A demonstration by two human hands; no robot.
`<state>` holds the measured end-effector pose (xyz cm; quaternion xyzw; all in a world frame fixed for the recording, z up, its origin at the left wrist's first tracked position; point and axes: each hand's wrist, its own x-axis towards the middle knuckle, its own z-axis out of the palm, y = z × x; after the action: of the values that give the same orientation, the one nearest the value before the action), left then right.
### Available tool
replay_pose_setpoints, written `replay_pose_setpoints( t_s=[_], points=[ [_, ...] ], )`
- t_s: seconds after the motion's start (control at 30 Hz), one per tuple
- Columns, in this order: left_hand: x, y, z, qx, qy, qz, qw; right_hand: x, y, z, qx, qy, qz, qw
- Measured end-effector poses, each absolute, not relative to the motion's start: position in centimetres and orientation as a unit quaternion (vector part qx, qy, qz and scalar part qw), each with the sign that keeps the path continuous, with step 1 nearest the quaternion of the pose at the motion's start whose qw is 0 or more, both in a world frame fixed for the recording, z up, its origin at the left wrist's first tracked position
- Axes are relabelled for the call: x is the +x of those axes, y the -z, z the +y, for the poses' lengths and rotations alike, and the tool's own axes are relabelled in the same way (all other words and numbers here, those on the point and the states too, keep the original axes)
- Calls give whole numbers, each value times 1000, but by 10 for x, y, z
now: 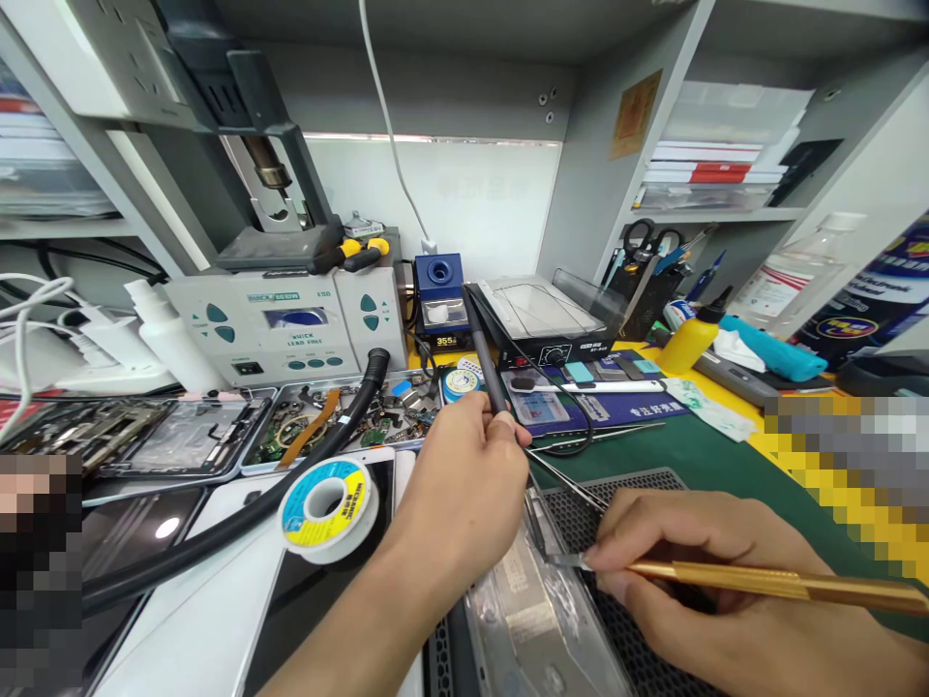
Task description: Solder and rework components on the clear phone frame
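Observation:
My left hand [471,474] is closed around a soldering iron [485,353], a black pen-shaped tool slanting down to the work. Between thumb and fingers, my right hand [704,571] grips a gold-handled craft knife [769,584]; its short flat blade points left. Blade and iron's lower end come close together at the edge of a worn metal phone housing [519,605]. Whether they touch it I cannot tell. Silver tweezers [562,474] lie between the hands, partly hidden by my right fingers. A black perforated mat [653,484] is under the housing.
A solder wire spool [326,508] stands left of my forearm, near a thick black hose [218,542]. Behind are a parts tray [348,445], a hot-air station [290,329], a blue iron stand [439,281] and a heating plate [537,315]. A yellow bottle [686,339] stands right.

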<state>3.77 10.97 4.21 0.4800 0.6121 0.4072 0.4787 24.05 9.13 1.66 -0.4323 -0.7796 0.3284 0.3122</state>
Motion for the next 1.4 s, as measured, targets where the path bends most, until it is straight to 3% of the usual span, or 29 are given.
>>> replay_pose_setpoints(
  t_s=[0.27,0.53,0.73,1.4],
  points=[
    [39,-42,110,488,-405,612,472,243,-14,94,-416,-350,-794,273],
    [39,-43,108,492,-401,620,461,243,-21,101,-499,-605,-593,181],
    [39,-43,109,500,-401,629,439,241,-10,92,-501,-555,-610,262],
    [39,-41,110,502,-394,638,431,236,-17,95,-500,-554,-616,251]
  ],
)
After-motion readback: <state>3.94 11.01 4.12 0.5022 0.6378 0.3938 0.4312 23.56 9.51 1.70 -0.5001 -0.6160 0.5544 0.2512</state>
